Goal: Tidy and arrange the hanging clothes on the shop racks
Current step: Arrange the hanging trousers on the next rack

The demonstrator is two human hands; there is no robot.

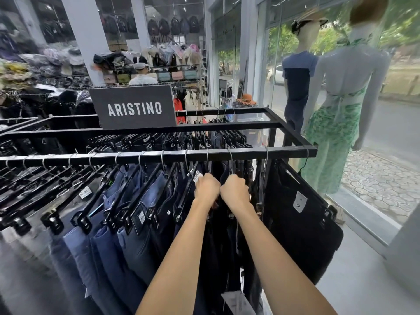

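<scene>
Centre of the frame: the dark trousers (pixel 223 242) hang in a tight bunch on the front rail (pixel 136 155) of the black rack, and both hands are in among them. The left hand (pixel 206 189) is clenched in a fist round the top of a black hanger (pixel 208 163), right under its metal hook. The right hand (pixel 235 189) is clenched the same way on the next hanger (pixel 231 164), and the knuckles of the two fists almost touch. The fingers curl away from the camera, so only the backs of the hands show. A white price tag (pixel 198 174) pokes out just left of the left hand.

Left of the hands, blue trousers (pixel 136 223) fan out along the rail on clip hangers, getting darker toward the hands. To the right, at the end of the rail, a black garment (pixel 302 214) with a pale label hangs facing the camera. A second row of dark trousers (pixel 204 138) hangs on the back rail.

On top of the rack stands a dark sign (pixel 134 108) reading ARISTINO. On the right, by the glass shopfront, stand two mannequins: one in a green floral dress (pixel 334 133), one in a blue T-shirt (pixel 297 73) and a cap. At the upper centre, backpacks (pixel 172 26) hang on the far wall above shelves of hats and small bags (pixel 163 64).
</scene>
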